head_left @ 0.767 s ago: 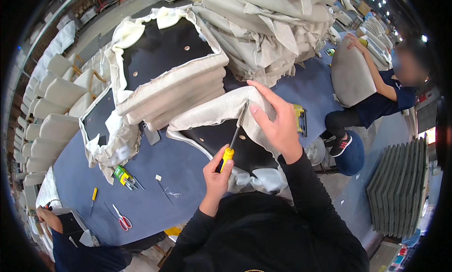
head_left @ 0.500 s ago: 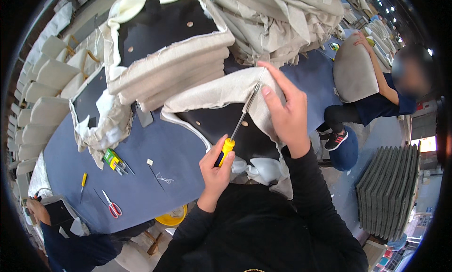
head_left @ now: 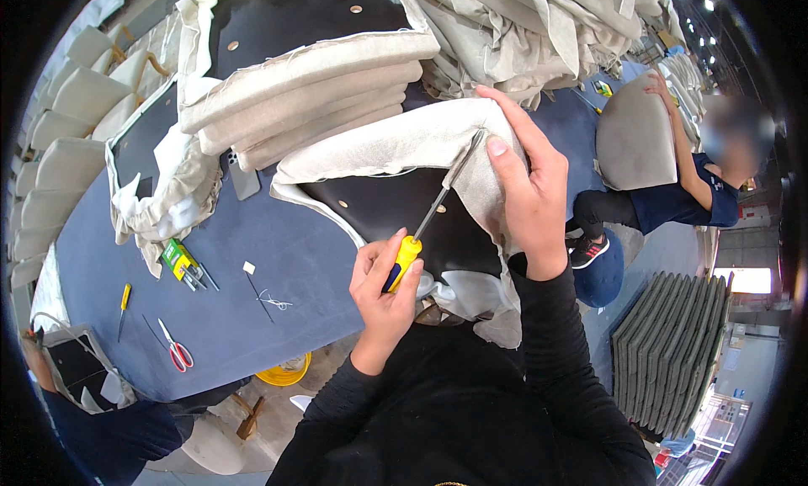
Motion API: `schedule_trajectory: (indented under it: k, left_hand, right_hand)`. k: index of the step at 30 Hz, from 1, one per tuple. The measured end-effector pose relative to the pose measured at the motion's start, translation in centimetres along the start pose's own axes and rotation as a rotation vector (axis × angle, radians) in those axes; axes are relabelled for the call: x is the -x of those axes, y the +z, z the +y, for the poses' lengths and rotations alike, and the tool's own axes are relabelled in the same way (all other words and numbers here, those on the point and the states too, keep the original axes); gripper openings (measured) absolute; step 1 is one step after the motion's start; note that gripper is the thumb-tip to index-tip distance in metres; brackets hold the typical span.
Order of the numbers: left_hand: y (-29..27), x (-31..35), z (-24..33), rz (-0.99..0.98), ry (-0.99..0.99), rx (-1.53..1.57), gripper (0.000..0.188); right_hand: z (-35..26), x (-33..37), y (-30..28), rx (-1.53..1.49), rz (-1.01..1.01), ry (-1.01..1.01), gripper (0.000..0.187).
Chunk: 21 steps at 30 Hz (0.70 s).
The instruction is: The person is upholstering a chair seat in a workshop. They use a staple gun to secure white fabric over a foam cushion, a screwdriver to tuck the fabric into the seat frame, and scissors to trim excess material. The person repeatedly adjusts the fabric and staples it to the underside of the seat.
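Yellow-handled and set down flat, a spare screwdriver (head_left: 124, 301) lies at the left of the blue table (head_left: 295, 339), with red-handled scissors (head_left: 176, 352), a green and yellow box (head_left: 179, 259), a phone (head_left: 246, 184) and a loop of white thread (head_left: 273, 301) following to its right. Beyond them rises a stack of padded panels (head_left: 311, 90). At centre, my left hand (head_left: 377, 292) closes its fingers around the handle of a screwdriver (head_left: 406, 257), whose shaft slants up and right to the inner corner of a beige cover (head_left: 370, 145). Whether the tip sits under the cloth, I cannot tell. The cover wraps a black board (head_left: 379, 198) directly before me. My right hand (head_left: 540, 191) has thumb and forefinger parted just enough to pinch the cover's corner. Good work here, I judge, wants gentle pressure along the shaft, cloth taut, right thumb clear of the tip. Farther right, a co-worker's hand (head_left: 660, 87) rests on a grey chair back (head_left: 635, 137).
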<state>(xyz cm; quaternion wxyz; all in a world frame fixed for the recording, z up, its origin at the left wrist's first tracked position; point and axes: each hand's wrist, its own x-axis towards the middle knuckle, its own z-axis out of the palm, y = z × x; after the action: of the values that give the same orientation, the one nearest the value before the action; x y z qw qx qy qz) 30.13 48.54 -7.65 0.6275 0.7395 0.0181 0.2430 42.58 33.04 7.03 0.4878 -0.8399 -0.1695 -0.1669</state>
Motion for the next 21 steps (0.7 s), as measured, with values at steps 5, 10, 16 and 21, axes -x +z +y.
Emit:
schedule_trajectory:
  k: [5,10,16,21]
  left_hand:
    - [-0.1,0.5,1.9,-0.04,-0.116,0.114,0.045]
    - [-0.8,1.5,1.0,-0.166,-0.375,0.539,0.044]
    - [-1.6,1.8,-1.8,-0.532,-0.87,1.464,0.055]
    - [-2.3,1.7,-3.4,-0.614,-0.908,1.671,0.052]
  right_hand:
    - [0.5,-0.2,0.1,0.004,0.014,-0.028,0.045]
    - [0.3,0.0,0.2,0.034,0.026,-0.084,0.045]
    - [-0.5,0.4,0.7,-0.014,-0.011,-0.121,0.047]
    - [-0.7,0.5,0.9,-0.047,-0.035,-0.138,0.048]
